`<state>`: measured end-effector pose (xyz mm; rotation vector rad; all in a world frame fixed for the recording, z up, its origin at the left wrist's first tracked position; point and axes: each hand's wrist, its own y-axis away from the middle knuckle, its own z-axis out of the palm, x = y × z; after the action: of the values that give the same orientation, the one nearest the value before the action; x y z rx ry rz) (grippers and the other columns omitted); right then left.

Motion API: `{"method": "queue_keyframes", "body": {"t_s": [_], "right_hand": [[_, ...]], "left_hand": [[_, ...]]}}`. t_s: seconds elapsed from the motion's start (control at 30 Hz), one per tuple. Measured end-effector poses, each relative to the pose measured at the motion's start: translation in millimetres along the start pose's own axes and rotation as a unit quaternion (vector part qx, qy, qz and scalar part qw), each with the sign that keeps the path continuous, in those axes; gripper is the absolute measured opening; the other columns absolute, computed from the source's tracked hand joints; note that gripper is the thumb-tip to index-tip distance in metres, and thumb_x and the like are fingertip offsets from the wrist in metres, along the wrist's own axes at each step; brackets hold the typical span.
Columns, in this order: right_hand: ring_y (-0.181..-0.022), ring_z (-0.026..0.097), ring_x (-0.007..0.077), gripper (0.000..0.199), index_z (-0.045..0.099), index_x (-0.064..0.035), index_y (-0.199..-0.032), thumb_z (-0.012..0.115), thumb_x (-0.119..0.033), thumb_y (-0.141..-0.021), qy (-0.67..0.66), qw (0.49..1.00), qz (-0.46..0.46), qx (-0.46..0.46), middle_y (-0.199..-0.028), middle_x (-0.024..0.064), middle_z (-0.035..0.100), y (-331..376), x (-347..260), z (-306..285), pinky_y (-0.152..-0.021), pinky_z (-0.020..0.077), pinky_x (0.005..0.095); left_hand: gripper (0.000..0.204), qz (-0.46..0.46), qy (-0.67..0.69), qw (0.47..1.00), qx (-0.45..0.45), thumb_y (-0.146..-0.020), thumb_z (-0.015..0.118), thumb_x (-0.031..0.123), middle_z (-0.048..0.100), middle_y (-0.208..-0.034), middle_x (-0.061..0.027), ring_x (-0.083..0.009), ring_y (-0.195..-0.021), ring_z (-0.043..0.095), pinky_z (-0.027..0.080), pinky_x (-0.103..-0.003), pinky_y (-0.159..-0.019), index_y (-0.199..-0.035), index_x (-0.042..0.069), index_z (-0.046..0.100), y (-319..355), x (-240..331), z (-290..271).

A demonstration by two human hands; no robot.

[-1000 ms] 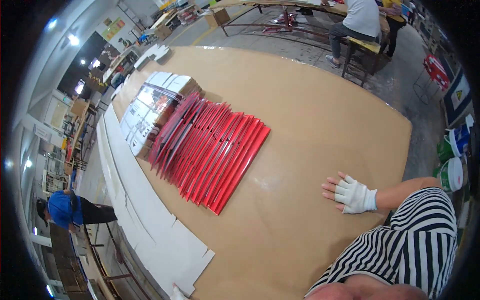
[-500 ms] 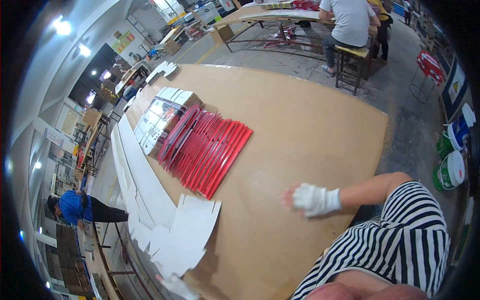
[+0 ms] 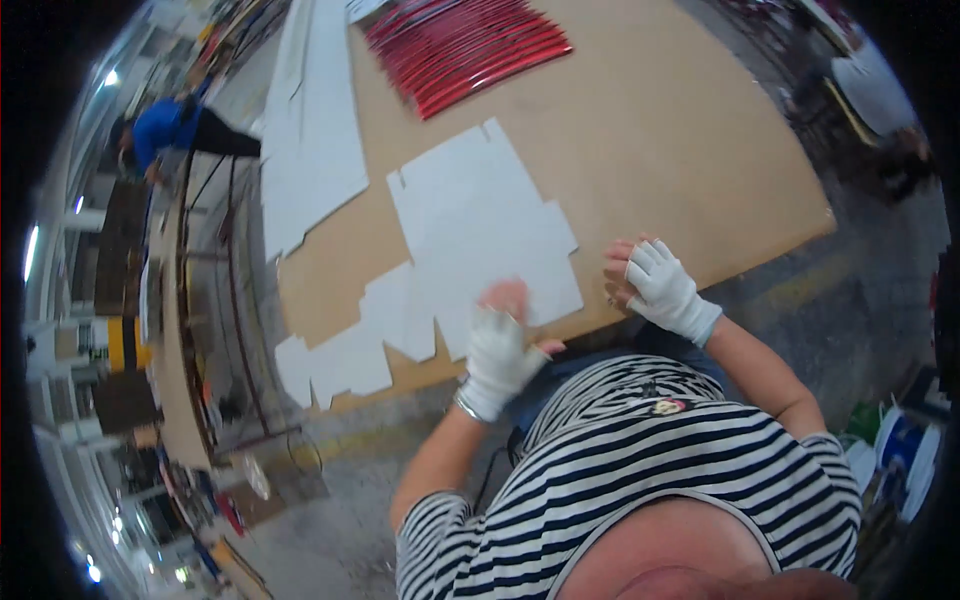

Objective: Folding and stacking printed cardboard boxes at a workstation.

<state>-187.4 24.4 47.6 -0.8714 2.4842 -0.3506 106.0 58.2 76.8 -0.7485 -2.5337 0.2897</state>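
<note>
A white die-cut cardboard blank with notches and flaps lies flat on the brown tabletop before me. My left hand, in a white fingerless glove, is over its near edge. The left fingertips are blurred, but the thumb stands out to the side and nothing shows in the hand. My right hand, gloved the same way, hovers just right of the blank near the table edge. Its fingers are loosely bent and apart, holding nothing visible.
Beyond the blank lies a row of overlapping red glossy flat packs. White cardboard sheets are piled along the left table side. A person in blue bends over another table at far left; another person sits at far right. Buckets stand at lower right.
My view has tipped down and turned. My left hand has come in from the lower edge over the white blank, which now lies squarely before me. My right hand has moved beside it.
</note>
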Motion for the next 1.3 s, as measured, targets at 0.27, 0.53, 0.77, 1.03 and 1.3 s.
{"method": "queue_keyframes", "body": {"t_s": [0.27,0.53,0.77,1.03,1.3], "right_hand": [[-0.143,0.029,0.0349,0.099,0.034,-0.0109,-0.149,0.076,-0.05,-0.069,0.04,0.979,-0.074,-0.184,-0.155,0.0153,0.032,-30,-40,36,-0.117,0.0195,0.0537],[-0.135,0.039,0.0319,0.099,0.041,-0.0064,-0.144,0.074,-0.058,-0.066,0.006,0.987,-0.059,-0.147,-0.147,0.0164,0.042,-38,-39,31,-0.108,0.0313,0.0462],[-0.124,0.048,0.0295,0.083,0.05,-0.0099,-0.137,0.075,-0.046,-0.067,0.092,0.974,-0.113,-0.172,-0.139,0.0119,0.051,7,-41,-9,-0.102,0.0372,0.0435],[-0.121,0.054,0.03,0.039,0.061,-0.0096,-0.121,0.053,-0.015,-0.083,0.11,0.993,-0.018,-0.035,-0.127,0.0099,0.061,69,7,-29,-0.093,0.0455,0.0412],[-0.122,0.055,0.0348,0.04,0.062,-0.0051,-0.119,0.056,-0.01,-0.081,0.119,0.991,0.016,-0.058,-0.126,0.0127,0.061,112,22,-46,-0.102,0.0463,0.044]], "left_hand": [[0.088,-0.423,-0.327,0.844,-0.038,-0.09,0.048,0.064,0.021,-0.16,-0.0185,-0.0409,-0.148,0.013,0.011,-0.068,-0.112,-0.154,0.008,0.023,60,-151,-39],[0.072,-0.373,-0.271,0.887,0.009,-0.09,0.053,0.056,0.044,-0.14,-0.0205,-0.0398,-0.13,0.04,0.027,-0.058,-0.108,-0.143,0.008,0.043,95,-189,-36],[0.074,-0.228,-0.146,0.962,0.016,-0.084,0.066,0.042,0.043,-0.133,-0.0229,-0.0427,-0.129,0.038,0.03,-0.053,-0.109,-0.141,0.001,0.043,101,-143,-2],[0.105,-0.014,-0.02,0.991,-0.129,-0.065,0.078,0.051,0.032,-0.15,-0.0228,-0.0401,-0.144,0.023,0.014,-0.053,-0.118,-0.148,0.005,0.035,41,-16,-7],[0.05,0.069,-0.057,0.993,-0.073,-0.077,0.068,0.017,0.054,-0.134,-0.0108,-0.0328,-0.128,0.047,0.033,-0.051,-0.107,-0.126,0.01,0.059,28,-26,21]]}}
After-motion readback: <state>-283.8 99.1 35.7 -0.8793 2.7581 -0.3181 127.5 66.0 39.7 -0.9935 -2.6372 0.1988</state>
